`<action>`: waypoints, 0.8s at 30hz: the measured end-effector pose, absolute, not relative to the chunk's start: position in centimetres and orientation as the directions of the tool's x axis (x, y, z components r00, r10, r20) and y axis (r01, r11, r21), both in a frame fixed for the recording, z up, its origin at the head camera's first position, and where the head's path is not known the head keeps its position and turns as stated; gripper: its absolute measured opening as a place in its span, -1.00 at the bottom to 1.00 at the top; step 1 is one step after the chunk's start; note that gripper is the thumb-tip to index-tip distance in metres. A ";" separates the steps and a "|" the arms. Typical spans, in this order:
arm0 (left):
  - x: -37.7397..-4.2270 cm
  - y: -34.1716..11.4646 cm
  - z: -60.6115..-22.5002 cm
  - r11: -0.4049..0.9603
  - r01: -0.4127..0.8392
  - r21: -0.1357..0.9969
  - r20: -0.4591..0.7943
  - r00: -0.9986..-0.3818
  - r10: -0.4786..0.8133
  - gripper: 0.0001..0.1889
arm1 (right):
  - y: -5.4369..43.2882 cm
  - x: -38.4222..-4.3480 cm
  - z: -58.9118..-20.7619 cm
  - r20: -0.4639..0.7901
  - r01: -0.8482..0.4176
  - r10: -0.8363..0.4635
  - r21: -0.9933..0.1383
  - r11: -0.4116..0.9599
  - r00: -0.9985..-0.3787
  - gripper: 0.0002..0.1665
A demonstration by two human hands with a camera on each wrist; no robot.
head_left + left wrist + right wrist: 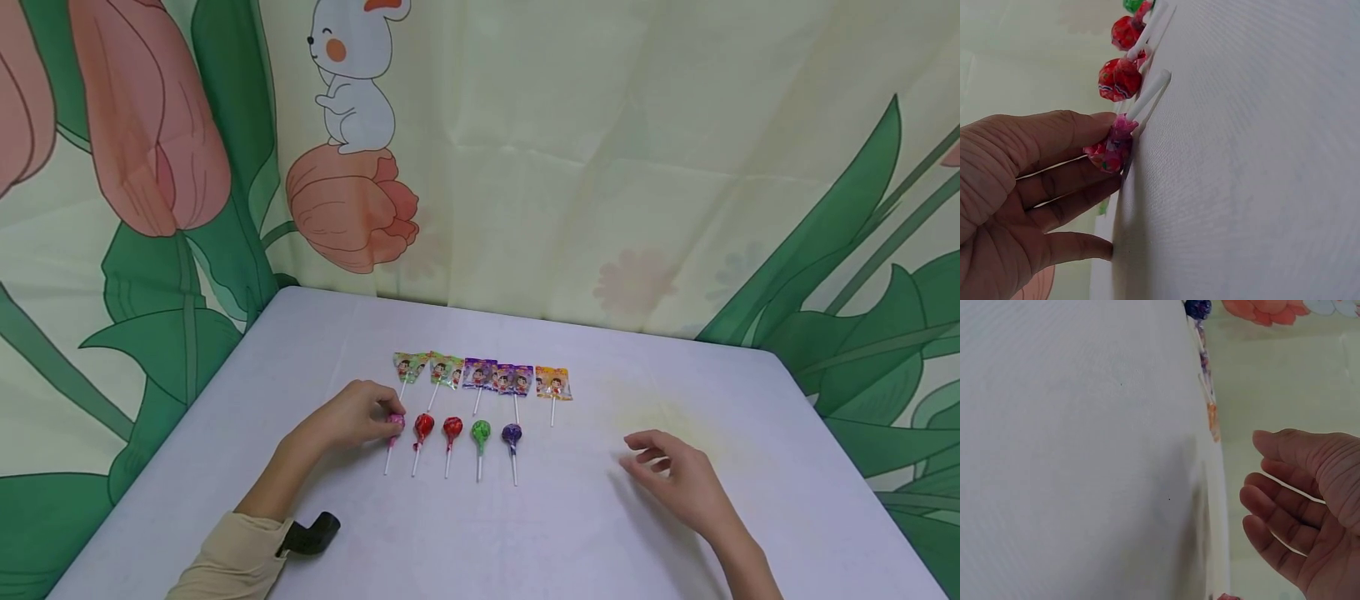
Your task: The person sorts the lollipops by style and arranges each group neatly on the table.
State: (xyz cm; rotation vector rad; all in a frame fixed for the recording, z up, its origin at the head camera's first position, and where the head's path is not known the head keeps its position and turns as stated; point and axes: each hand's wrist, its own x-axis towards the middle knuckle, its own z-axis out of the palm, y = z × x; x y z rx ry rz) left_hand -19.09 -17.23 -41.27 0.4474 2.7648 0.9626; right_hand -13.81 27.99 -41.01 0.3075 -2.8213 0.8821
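Note:
My left hand (360, 417) pinches a pink-wrapped lollipop (1110, 150) between thumb and fingers at the left end of the front row. Its white stick points toward me, and the candy is close over the tabletop. To its right lie two red lollipops (423, 426), then a green lollipop (481, 431) and a dark purple lollipop (512, 434), side by side. Off to the right, my right hand (675, 475) hovers over the table with loosely bent fingers and holds nothing; in the right wrist view its palm and fingers (1285, 506) show.
Behind the front row lies a second row of flat-packed lollipops: green packs (447, 371), purple packs (480, 373) and an orange pack (553, 383). All rest on a white-covered table (585, 533). A printed curtain (555, 167) hangs behind its far edge.

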 end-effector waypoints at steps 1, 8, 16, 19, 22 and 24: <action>-19.1 -17.2 -41.3 0.744 0.226 0.629 -0.066 -0.938 0.341 -0.92 | 28.1 -13.8 -40.9 0.216 -0.239 -0.141 -0.540 0.807 -0.966 -0.68; -19.2 -17.3 -41.5 0.742 0.236 0.628 -0.060 -0.936 0.348 -0.92 | 28.8 -13.8 -40.6 0.214 -0.224 -0.126 -0.536 0.814 -0.969 -0.67; -19.1 -17.2 -41.3 0.745 0.235 0.625 -0.061 -0.936 0.347 -0.92 | 30.1 -13.6 -40.2 0.122 -0.121 -0.065 -0.544 0.830 -0.990 -0.56; -19.0 -17.1 -41.2 0.747 0.227 0.625 -0.066 -0.938 0.340 -0.91 | 30.6 -13.6 -40.1 0.101 -0.096 -0.050 -0.533 0.840 -0.994 -0.54; -19.0 -17.1 -41.2 0.750 0.218 0.625 -0.074 -0.939 0.334 -0.91 | 31.0 -13.6 -40.0 0.077 -0.073 -0.039 -0.521 0.850 -0.996 -0.51; -19.0 -17.1 -41.1 0.749 0.216 0.626 -0.075 -0.940 0.333 -0.91 | 31.3 -13.6 -39.9 0.064 -0.064 -0.036 -0.515 0.855 -0.997 -0.50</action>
